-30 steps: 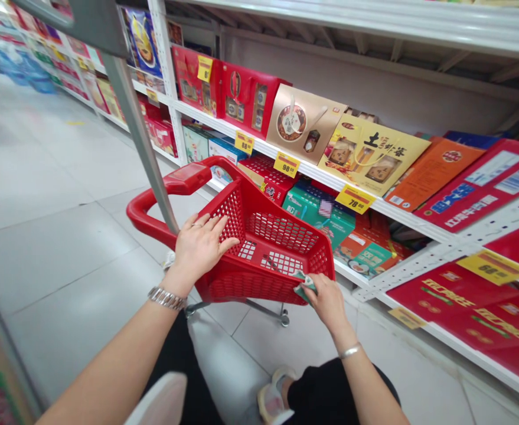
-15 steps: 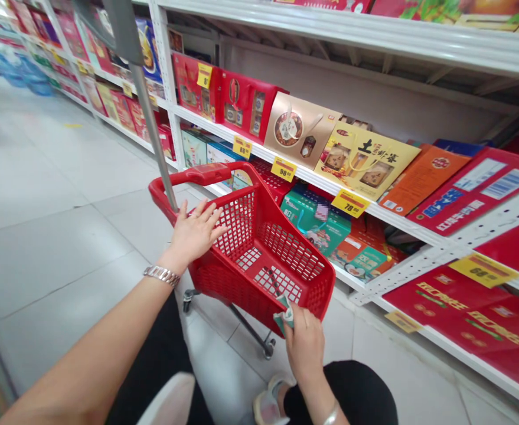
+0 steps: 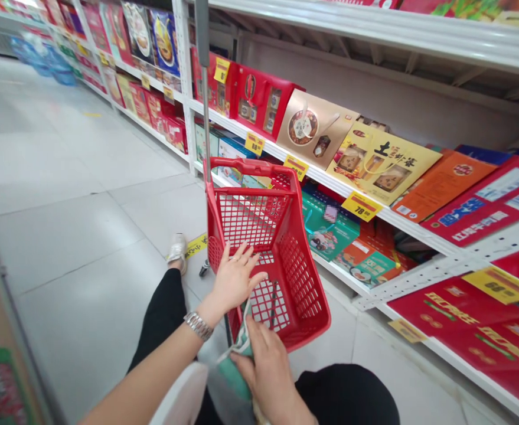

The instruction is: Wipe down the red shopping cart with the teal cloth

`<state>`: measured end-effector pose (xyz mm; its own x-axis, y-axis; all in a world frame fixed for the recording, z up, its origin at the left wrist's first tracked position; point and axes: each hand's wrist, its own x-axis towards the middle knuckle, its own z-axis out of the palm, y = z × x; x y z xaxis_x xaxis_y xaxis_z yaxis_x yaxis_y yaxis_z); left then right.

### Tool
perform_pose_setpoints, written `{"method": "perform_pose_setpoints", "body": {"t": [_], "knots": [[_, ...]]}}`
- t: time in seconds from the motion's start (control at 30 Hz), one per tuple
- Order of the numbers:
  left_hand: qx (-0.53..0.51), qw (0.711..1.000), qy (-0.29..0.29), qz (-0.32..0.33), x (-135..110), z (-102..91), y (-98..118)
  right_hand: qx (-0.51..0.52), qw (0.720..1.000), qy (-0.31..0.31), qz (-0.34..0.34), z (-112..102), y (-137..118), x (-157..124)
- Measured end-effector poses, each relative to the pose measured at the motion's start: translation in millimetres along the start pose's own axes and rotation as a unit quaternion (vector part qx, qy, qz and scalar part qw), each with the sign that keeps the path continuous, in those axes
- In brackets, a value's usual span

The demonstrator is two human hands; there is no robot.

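red trolley basket: one palm flat on it, cloth in the other hand

obs: a person is low down on the floor (image 3: 77, 236) of a shop aisle, legs in black at bottom centre. the red basket (image 3: 304, 286) sits at centre frame, just beside the lower shelf (image 3: 330, 178) that runs along the right side. its grey pull rod (image 3: 205, 118) rises to the top edge. one small wheel (image 3: 203, 270) shows at the basket's left foot; the others are hidden.

left hand (image 3: 236, 282): grip apart, fingers spread and laid flat on the near mesh wall of the basket, holding nothing. a wristwatch (image 3: 198, 324) is on that wrist.

right hand (image 3: 268, 369): lower centre, grip clamped on a bunched teal cloth (image 3: 232, 373) at the basket's near lower corner. whether the cloth meets the plastic i cannot tell; the hand covers the contact.

basket interior: nothing loose seen in it.

risks (my judgement):
- the basket stands on wheels and only an open palm steadies it. a hard push from the cloth side could roll or swing it toward the green box (image 3: 327, 227) and the price tag (image 3: 362, 206) on the shelf edge.
- the mesh is all holes, so a loose fold of cloth or a fingertip could catch in one.
- the tall rod puts weight high, so pressing low on the wall could tip the basket.
- the stance is crouched with weight forward. if the basket slides, the person's balance may go with it.
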<state>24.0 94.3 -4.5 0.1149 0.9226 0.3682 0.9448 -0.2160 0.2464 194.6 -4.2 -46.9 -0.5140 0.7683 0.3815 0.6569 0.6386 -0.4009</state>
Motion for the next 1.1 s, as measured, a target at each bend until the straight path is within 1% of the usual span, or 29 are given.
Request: {"method": "perform_pose_setpoints", "body": {"t": [0.1, 0.17, 0.23, 0.33, 0.4, 0.47, 0.53, 0.6, 0.67, 0.73, 0.83, 0.9, 1.0, 1.1], "knots": [[0.007, 1.0, -0.014, 0.014, 5.6, -3.3, -14.2, -0.019, 0.998, -0.033, -0.056, -1.9, 4.9, -6.6], [0.006, 0.999, -0.02, 0.026, 10.1, -3.9, -23.0, -0.036, 0.995, -0.047, -0.081, -9.6, 16.7, -9.7], [0.003, 0.999, -0.022, 0.041, 14.5, -3.1, -30.9, -0.054, 0.994, -0.045, -0.084, -22.9, 36.1, -11.4], [-0.002, 0.998, -0.029, 0.063, 19.9, -0.5, -39.3, -0.085, 0.993, -0.029, -0.077, -47.7, 74.7, -13.6], [-0.006, 0.997, -0.039, 0.066, 22.3, 1.6, -41.0, -0.108, 0.991, -0.019, -0.077, -61.4, 100.7, -16.2], [-0.007, 0.997, -0.045, 0.059, 23.8, 4.5, -38.6, -0.127, 0.989, -0.013, -0.076, -68.8, 121.8, -19.9], [-0.007, 0.998, -0.041, 0.047, 24.8, 8.2, -33.3, -0.133, 0.989, -0.003, -0.071, -69.4, 135.4, -23.6], [-0.008, 0.999, -0.03, 0.037, 25.9, 11.8, -27.8, -0.128, 0.989, 0.017, -0.067, -65.3, 141.0, -25.8], [-0.009, 0.999, -0.02, 0.028, 28.2, 13.7, -25.8, -0.121, 0.99, 0.034, -0.067, -59.7, 139.2, -25.5], [-0.009, 1.0, -0.02, 0.021, 31.7, 12.3, -28.9, -0.114, 0.99, 0.036, -0.069, -54.2, 131.2, -22.1], [0.001, 1.0, -0.018, -0.001, 35.3, 3.8, -39.9, -0.103, 0.992, 0.031, -0.067, -45.5, 110.9, -12.6], [0.015, 0.999, 0.0, -0.033, 31.7, -3.6, -45.3, -0.096, 0.993, 0.028, -0.057, -37.3, 93.7, -4.7], [0.026, 0.997, 0.032, -0.065, 11.8, -10.1, -42.5, -0.082, 0.995, 0.018, -0.051, -21.5, 65.1, 7.8], [0.015, 0.998, 0.026, -0.058, -19.6, -6.3, -30.7, -0.056, 0.996, -0.009, -0.07, -7.4, 38.1, 19.1]]}}
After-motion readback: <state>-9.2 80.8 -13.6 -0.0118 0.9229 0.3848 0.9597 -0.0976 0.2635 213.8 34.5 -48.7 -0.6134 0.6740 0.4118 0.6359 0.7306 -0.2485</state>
